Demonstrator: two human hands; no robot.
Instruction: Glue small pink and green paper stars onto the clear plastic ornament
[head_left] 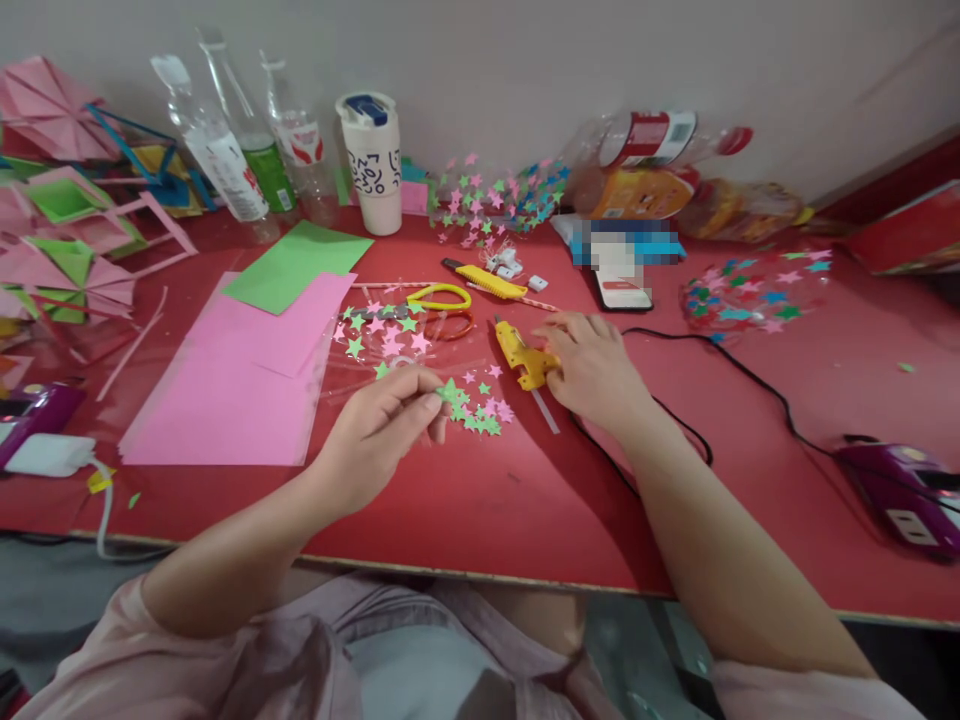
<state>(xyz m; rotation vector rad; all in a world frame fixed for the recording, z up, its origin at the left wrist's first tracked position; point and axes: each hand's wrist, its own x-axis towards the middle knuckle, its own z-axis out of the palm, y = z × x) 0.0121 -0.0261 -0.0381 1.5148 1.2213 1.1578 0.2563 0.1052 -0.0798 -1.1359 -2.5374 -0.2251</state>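
My left hand [379,430] pinches a green paper star [448,391] between thumb and forefinger, over the near middle of the table. Just beyond its fingertips lie loose pink and green paper stars [480,422]. My right hand [596,365] is curled at the back of a yellow hot glue gun [519,355], its fingertips on the gun's body. The gun lies on its side with its nozzle pointing away, a clear glue stick [546,411] beside it. Farther left, a clear plastic piece with stars [386,335] partly covers yellow-handled scissors [442,297].
Pink paper [225,390] and a green sheet [300,265] lie left. A yellow cutter [491,281], phone [622,280] and star-covered clear piece [757,290] lie beyond. Bottles and a white tumbler [371,170] line the wall. A black cord [780,400] runs right to a purple power strip [900,490].
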